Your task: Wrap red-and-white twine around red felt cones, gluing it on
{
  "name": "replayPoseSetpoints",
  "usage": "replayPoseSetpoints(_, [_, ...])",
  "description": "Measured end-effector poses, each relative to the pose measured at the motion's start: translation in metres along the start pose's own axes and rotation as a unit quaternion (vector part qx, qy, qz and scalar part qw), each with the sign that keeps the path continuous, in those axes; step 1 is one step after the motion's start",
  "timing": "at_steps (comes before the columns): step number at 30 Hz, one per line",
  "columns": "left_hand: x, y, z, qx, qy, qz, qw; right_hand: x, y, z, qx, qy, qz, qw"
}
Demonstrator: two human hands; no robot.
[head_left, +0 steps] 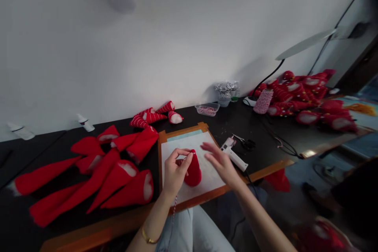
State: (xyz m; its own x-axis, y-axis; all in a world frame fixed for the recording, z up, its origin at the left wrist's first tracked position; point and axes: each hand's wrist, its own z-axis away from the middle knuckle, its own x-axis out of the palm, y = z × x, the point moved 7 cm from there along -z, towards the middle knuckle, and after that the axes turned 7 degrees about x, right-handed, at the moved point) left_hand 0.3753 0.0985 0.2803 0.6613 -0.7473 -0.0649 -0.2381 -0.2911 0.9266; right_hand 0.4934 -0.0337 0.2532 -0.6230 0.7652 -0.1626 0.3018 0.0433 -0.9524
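Note:
Over the white board [177, 149], my left hand [176, 171] pinches the tip of a red felt cone [193, 173] between thumb and fingers. A thin red-and-white cord [174, 208] hangs below that hand toward my lap. To the right of the cone, my right hand [220, 161] is raised with its fingers spread and nothing in them. A white glue gun [234, 155] lies on the black table just beyond my right hand.
Red felt cones [97, 169] are heaped at left, striped ones [153, 117] behind. Further right are scissors [246, 142], a clear tray [207, 109], a cord spool [263, 101], a lamp [305, 44] and piled red pieces [307, 90]. A person's dark clothing [357, 197] shows at lower right.

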Motion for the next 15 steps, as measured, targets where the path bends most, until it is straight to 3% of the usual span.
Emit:
replayPoseSetpoints(2, [-0.001,-0.001,-0.001,-0.002,0.006,-0.001,1.0,-0.041,0.016,-0.003,0.043,0.107,0.162,0.98])
replayPoseSetpoints(3, [-0.002,-0.002,-0.001,-0.003,0.008,0.002,1.0,-0.058,0.025,-0.003,0.072,0.141,0.259,0.953])
replayPoseSetpoints(5, [-0.002,-0.003,-0.001,-0.004,0.011,0.01,1.0,-0.082,0.046,-0.001,0.124,0.152,0.41,0.891])
replayPoseSetpoints(7, [-0.002,-0.003,0.0,-0.006,0.011,0.014,1.0,-0.093,0.063,0.001,0.147,0.129,0.47,0.861])
replayPoseSetpoints(12, [-0.002,-0.002,0.001,-0.007,0.008,0.008,1.0,-0.099,0.065,0.008,0.118,0.135,0.472,0.863])
replayPoseSetpoints(13, [-0.002,-0.002,0.001,-0.008,0.009,0.007,1.0,-0.097,0.059,0.011,0.107,0.142,0.449,0.876])
replayPoseSetpoints(15, [-0.003,-0.002,0.001,-0.013,0.012,0.007,1.0,-0.089,0.045,0.023,0.073,0.16,0.329,0.928])
